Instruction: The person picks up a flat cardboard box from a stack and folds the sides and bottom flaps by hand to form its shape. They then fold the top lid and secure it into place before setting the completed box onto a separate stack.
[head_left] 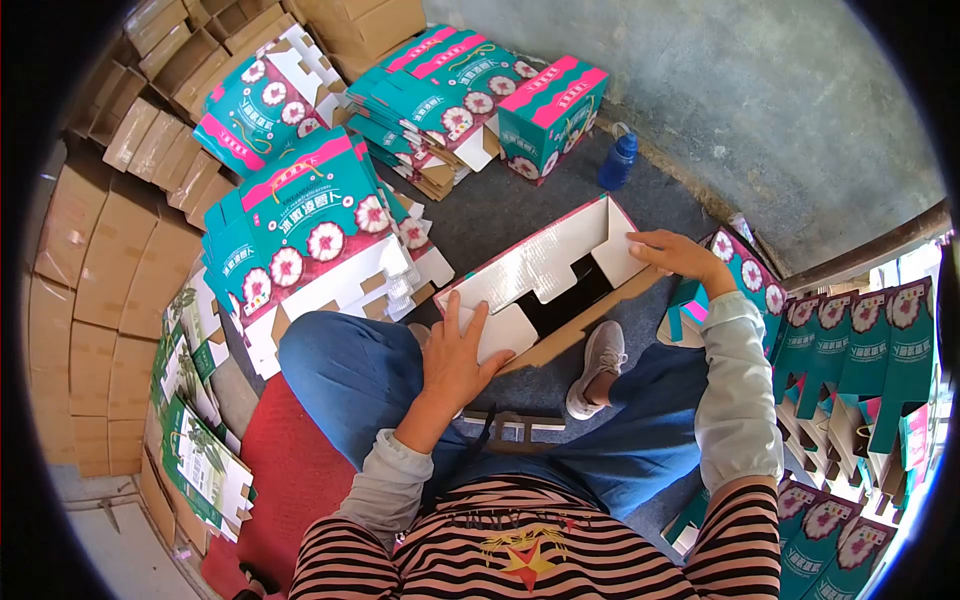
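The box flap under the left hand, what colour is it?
The flap is white, seen best in the head view.

Mottled gray wall (740, 110), dark floor (500, 217)

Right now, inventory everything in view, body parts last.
open carton: one, white inside, centre
flattened cartons: many, teal and pink, top left
closed carton: one, teal and pink, top centre
bottle: one, blue, beside closed carton
cardboard boxes: many, brown, left
printed pieces: several, green and white, left
floor covering: one, red, lower left
other cartons: many, teal, right
wall: one, grey, top right
shoe: one clear, pale, centre
legs: two, blue trousers, centre
left hand: one, bare, open carton's left end
right hand: one, bare, open carton's right end
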